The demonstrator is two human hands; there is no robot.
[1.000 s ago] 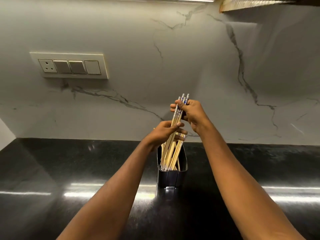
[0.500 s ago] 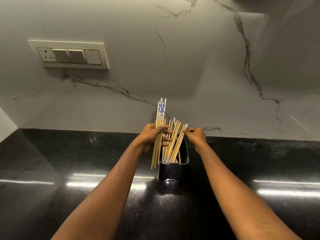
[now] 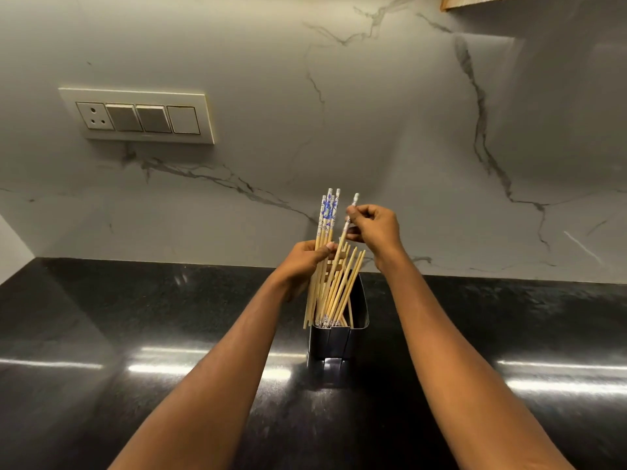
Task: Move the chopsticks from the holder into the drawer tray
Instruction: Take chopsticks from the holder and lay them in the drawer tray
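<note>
Several patterned chopsticks (image 3: 326, 218) bunched in left hand (image 3: 307, 262) for one carry; right hand (image 3: 371, 228) pinching single chopstick (image 3: 348, 218) above steel holder (image 3: 339, 340); more inside.

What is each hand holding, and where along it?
The left hand clasps a bundle of chopsticks around the middle. The right hand pinches one chopstick near its patterned top.
</note>
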